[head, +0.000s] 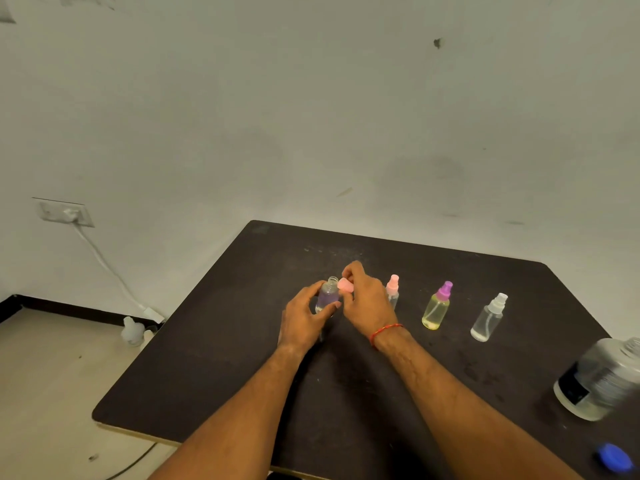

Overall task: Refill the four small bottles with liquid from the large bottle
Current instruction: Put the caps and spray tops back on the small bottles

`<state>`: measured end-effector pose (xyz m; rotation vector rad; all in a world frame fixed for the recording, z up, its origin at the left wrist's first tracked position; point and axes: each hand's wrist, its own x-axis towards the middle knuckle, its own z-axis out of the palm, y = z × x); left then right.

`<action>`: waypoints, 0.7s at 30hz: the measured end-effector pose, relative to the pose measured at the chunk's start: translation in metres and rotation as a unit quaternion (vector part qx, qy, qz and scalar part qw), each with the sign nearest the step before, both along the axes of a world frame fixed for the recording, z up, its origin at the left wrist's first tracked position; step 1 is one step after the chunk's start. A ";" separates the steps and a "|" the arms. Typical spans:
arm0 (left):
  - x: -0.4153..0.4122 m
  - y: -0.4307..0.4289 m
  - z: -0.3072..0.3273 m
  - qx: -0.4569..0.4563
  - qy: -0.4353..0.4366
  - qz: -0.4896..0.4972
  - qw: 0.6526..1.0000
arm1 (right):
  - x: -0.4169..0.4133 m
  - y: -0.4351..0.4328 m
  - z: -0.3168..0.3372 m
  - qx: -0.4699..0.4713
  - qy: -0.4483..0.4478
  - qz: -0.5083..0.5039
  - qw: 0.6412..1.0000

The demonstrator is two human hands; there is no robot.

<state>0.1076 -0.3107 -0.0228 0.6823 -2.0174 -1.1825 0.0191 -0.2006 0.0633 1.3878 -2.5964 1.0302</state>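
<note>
Closest to the camera, at the lower right edge, a blue cap point(614, 458) lies on the dark table point(381, 393), near the large bottle point(601, 379), which stands at the right edge and looks blurred; it holds clear liquid low down and carries a dark label. Both forearms reach forward from the bottom edge to the middle of the table. The left hand point(303, 318) has its fingers and thumb curled round the first small bottle point(327, 297), which is upright, shows a faint purple tint and has a bare, open neck. The right hand point(365, 299), with a red thread point(384, 334) round its wrist, pinches a pink spray top point(345, 285) in its fingertips just beside that neck; whether top and neck touch cannot be told. To the right, 3 more small bottles stand upright in a row, apart from one another: a clear one with a pink spray top point(393, 292), partly hidden behind the right hand, a yellow one with a purple spray top point(436, 308), and a clear one with a white spray top point(488, 318). On the wall at the left is a socket point(64, 212), and a white cable point(104, 265) runs from it down to the floor, where a white container point(132, 330) stands by the table's corner.
</note>
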 end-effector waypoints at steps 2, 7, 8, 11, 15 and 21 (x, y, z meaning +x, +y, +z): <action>0.000 0.001 0.000 -0.002 -0.001 -0.001 1.000 | -0.002 0.002 0.005 0.010 0.006 0.004 1.000; 0.000 0.002 0.001 -0.002 -0.005 -0.006 1.000 | -0.007 0.003 0.009 -0.002 0.018 0.038 0.999; 0.000 0.002 0.001 -0.004 -0.006 -0.007 1.000 | -0.008 0.003 0.010 -0.005 0.018 0.045 0.999; 0.000 0.003 0.001 -0.008 -0.015 -0.008 1.000 | -0.010 0.001 0.012 -0.010 0.003 0.057 0.998; -0.001 0.003 0.001 -0.013 -0.020 -0.008 1.000 | -0.013 -0.005 0.013 -0.008 -0.013 0.066 0.998; 0.000 0.004 0.002 -0.017 -0.021 -0.001 1.000 | -0.013 -0.011 0.013 -0.013 -0.029 0.059 0.998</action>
